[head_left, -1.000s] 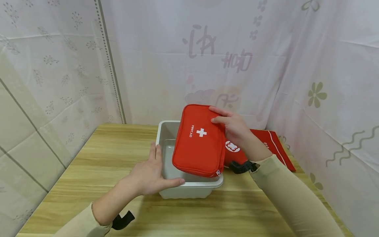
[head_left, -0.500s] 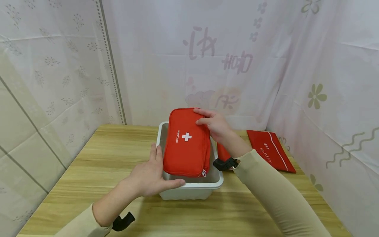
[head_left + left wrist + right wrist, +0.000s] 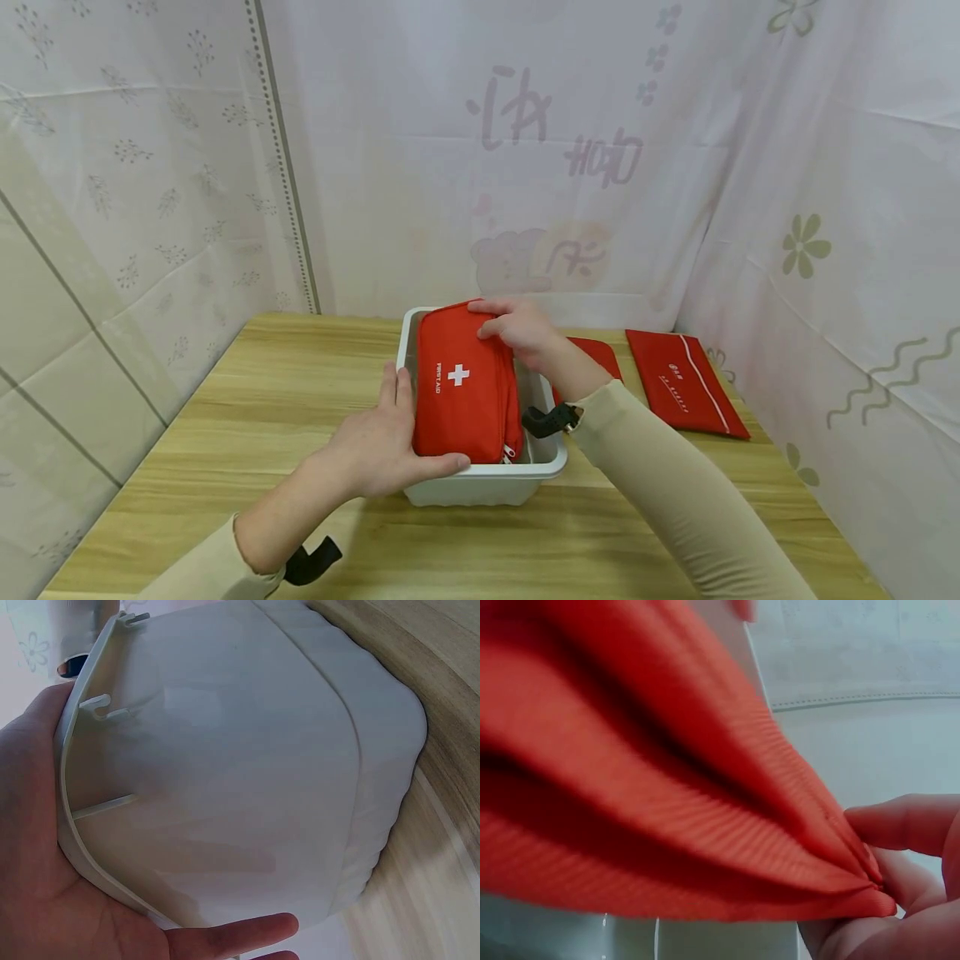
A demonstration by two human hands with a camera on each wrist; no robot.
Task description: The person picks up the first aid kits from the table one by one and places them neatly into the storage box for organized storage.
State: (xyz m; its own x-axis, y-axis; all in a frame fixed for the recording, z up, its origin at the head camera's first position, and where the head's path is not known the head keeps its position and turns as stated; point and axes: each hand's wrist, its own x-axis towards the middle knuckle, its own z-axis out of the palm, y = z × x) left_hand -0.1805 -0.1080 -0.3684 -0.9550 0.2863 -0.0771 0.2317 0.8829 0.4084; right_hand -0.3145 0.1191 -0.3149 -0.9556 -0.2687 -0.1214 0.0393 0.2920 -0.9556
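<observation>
A red first aid pouch (image 3: 465,421), marked with a white cross, is tilted inside the light grey plastic bin (image 3: 480,490), its far end higher than its near end. My right hand (image 3: 528,333) pinches the pouch's far right corner. In the right wrist view, thumb and fingers press together on the folded red fabric (image 3: 705,795). My left hand (image 3: 367,450) rests at the bin's near left corner, thumb along the front rim and fingers straight against the left side. The left wrist view shows its palm against the rim and the bin's outer wall (image 3: 240,765).
Right of the bin, a second red item (image 3: 596,358) lies partly hidden behind my right forearm. Farther right is a flat red pouch (image 3: 678,387) with a white stripe. All stand on a wooden table (image 3: 300,367), with printed curtains (image 3: 390,167) behind and at the sides.
My right hand has carried the first aid pouch leftward and down into the bin. The red item to the right shows more. My left hand has stayed at the bin corner.
</observation>
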